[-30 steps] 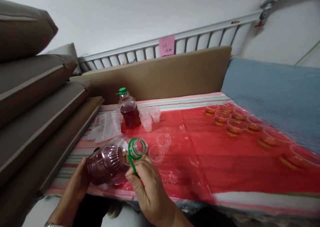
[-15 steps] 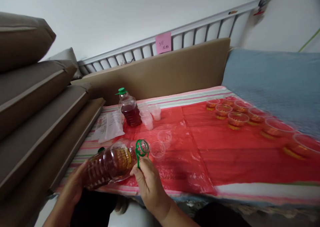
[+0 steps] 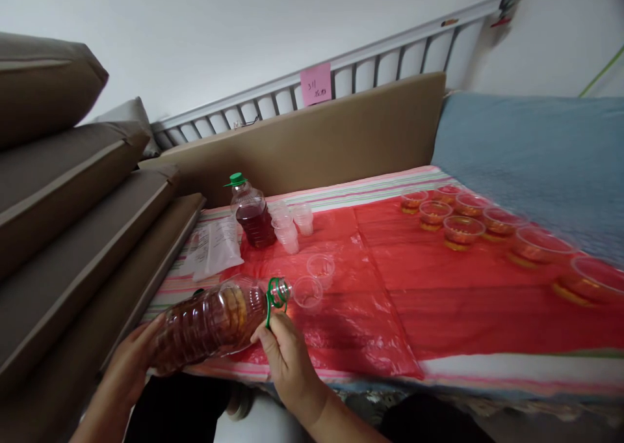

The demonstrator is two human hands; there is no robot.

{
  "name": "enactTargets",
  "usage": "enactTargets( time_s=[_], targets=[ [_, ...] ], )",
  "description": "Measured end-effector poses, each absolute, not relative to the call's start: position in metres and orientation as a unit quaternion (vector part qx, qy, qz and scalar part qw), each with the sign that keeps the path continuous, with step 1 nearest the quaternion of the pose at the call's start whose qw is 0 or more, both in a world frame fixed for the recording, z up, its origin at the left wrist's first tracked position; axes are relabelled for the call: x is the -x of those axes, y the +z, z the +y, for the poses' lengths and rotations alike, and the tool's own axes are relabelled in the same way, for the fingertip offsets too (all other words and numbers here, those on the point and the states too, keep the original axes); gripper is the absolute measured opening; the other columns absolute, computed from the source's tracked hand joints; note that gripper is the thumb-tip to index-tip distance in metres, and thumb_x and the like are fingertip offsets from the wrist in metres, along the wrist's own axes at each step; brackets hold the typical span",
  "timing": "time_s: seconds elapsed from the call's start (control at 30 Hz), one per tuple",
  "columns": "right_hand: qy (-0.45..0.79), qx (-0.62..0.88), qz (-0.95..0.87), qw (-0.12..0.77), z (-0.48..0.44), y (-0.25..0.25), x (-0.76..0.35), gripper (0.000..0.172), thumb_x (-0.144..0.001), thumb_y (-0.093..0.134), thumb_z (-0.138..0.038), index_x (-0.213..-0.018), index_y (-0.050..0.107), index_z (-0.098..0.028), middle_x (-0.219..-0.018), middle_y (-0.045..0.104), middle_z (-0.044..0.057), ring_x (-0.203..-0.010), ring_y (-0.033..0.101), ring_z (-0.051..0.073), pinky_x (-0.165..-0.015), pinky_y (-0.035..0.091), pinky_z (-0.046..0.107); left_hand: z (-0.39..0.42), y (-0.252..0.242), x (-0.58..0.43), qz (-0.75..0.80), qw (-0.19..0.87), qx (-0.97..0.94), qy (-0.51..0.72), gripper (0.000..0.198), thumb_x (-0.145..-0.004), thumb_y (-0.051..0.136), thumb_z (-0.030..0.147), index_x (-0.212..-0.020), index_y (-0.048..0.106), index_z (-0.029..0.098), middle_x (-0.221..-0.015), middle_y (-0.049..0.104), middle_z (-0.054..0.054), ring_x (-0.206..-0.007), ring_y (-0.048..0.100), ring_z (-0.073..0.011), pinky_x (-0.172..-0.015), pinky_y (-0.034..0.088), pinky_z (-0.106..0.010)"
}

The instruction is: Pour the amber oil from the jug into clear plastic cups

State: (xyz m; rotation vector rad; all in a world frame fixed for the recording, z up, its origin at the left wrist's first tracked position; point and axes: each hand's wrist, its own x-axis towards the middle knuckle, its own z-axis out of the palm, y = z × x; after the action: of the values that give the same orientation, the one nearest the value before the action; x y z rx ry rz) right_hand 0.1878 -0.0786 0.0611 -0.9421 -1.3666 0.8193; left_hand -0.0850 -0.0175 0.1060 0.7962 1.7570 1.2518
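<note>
A large clear plastic bottle of reddish-brown liquid lies tilted in my two hands, its uncapped mouth pointing right. My left hand is closed around the base end. Near the neck, my right hand pinches the green handle. Right by the mouth stands a clear plastic cup, and a second cup is just behind it. Whether liquid is flowing out cannot be made out. A green cap shows partly behind the bottle.
Another green-capped bottle stands at the back beside stacked cups and a plastic bag. Several cups holding amber liquid line the right of the red plastic sheet. Brown cushions are piled at left.
The bottle's base end has dropped slightly, along with my left hand, so the bottle lies a little flatter. My right hand keeps its hold on the handle.
</note>
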Motion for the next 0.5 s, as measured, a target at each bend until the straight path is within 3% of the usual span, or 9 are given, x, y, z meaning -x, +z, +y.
enactTargets(
  time_s=[0.17,0.5],
  targets=[
    [0.359,0.408,-0.584,0.603,-0.0775,0.0589,-0.1872,0.030,-0.099,0.036,-0.030,-0.079,0.057,-0.020,-0.080,0.059,0.005,-0.082,0.056,0.018,-0.076,0.043,0.030,-0.0194,0.1099,0.0838,0.695,0.405,-0.319,0.501,0.020,-0.069,0.074,0.021,-0.087,0.069,0.013,-0.068,0.074,-0.006,-0.057,0.070,-0.0200,-0.051,0.054,-0.025],
    [0.365,0.427,-0.555,0.614,-0.0770,0.0537,-0.1854,0.030,-0.099,0.036,-0.032,-0.079,0.055,-0.020,-0.079,0.060,0.004,-0.078,0.058,0.016,-0.073,0.044,0.028,-0.0144,0.1064,0.0926,0.705,0.382,-0.329,0.499,0.033,-0.072,0.075,0.018,-0.104,0.066,0.018,-0.076,0.073,-0.003,-0.058,0.069,-0.0167,-0.050,0.054,-0.022]
  ],
)
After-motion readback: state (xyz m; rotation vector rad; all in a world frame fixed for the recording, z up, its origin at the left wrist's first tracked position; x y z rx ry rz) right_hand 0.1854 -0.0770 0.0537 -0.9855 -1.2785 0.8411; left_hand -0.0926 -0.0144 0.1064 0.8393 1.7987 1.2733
